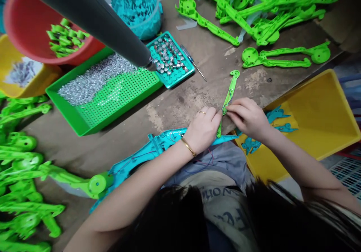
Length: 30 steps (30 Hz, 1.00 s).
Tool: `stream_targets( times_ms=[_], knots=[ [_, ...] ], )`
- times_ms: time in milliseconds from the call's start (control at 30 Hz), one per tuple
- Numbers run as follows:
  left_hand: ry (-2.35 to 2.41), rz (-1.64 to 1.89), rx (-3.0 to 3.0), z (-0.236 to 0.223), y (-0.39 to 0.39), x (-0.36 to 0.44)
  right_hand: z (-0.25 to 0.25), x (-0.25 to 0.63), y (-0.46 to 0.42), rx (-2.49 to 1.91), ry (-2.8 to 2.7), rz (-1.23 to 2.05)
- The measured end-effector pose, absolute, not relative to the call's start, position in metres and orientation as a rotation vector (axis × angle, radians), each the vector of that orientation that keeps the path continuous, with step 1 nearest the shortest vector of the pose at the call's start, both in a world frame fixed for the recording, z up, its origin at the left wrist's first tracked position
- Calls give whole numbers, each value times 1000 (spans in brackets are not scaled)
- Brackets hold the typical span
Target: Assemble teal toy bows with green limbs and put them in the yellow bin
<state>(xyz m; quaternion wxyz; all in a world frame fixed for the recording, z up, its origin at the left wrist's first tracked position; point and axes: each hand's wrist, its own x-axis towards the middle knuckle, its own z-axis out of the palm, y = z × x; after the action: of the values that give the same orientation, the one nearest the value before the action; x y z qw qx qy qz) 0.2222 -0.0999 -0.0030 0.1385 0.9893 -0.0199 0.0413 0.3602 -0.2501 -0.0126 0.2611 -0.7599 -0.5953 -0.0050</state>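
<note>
Strip (232, 82) of thin green plastic, in the head view: pinched, well to the right of the perforated green tray (135, 94), in the fingertips of the left hand (204, 126). With the right hand (248, 116), pressed thumb and fingertips together at the strip's edge, beside dark wire (230, 95) (could not tell the thing between the tips). Showed, below and right of the tray, a long teal shell (135, 155), partly covered by the left forearm. Showed silvery pins (96, 79) inside the tray, a teal dish (183, 78) of round metal pieces (169, 55) at its right end, and a screwdriver (188, 54) just beyond. Showed also, above the tray, a red bowl (25, 23); left of it, heaped green mouldings (26, 142); far right of it, a yellow bin (324, 120) with teal parts (278, 113) inside.
</note>
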Motion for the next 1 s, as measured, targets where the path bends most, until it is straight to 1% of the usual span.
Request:
stream_targets(
  times_ms=[100,200,267,367,433,633,767,933,1000],
  knots=[
    [-65,162,2870,-4,-100,221,-14,359,-247,-2071,-1686,-63],
    [-46,279,2850,-5,-100,221,-14,358,-246,-2057,-1692,-48],
    [-8,344,2811,-6,-100,221,-15,360,-245,-2057,-1630,56],
    [58,328,2744,-6,-99,221,-14,363,-241,-2092,-1551,258],
    [87,292,2724,-6,-99,221,-14,364,-239,-2125,-1570,287],
    [127,221,2704,-6,-99,222,-19,361,-239,-2087,-1627,124],
    [133,193,2707,-6,-100,222,-22,357,-242,-2143,-1601,52],
    [78,245,2763,-5,-101,220,-14,355,-238,-2218,-1661,-64],
    [60,220,2787,-5,-102,220,-10,356,-235,-2238,-1684,-50]
  ],
)
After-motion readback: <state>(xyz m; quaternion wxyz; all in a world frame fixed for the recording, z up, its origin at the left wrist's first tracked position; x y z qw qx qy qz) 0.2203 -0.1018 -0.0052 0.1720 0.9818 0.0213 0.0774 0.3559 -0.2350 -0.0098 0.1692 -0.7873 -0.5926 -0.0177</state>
